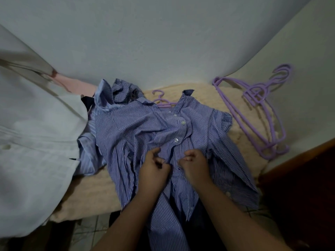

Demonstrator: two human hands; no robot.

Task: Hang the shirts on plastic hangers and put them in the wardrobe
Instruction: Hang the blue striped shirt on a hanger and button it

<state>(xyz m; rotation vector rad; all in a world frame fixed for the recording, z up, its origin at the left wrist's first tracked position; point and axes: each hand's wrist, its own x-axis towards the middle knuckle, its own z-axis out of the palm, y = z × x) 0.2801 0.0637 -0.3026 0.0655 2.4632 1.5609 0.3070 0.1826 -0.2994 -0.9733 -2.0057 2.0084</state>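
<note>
Both hands [174, 163] on striped shirt's [145, 131] placket.

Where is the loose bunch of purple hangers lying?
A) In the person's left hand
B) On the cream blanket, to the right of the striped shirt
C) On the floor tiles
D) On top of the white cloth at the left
B: the bunch of purple hangers lies on the cream blanket, right of the striped shirt, untouched by either hand.
</note>
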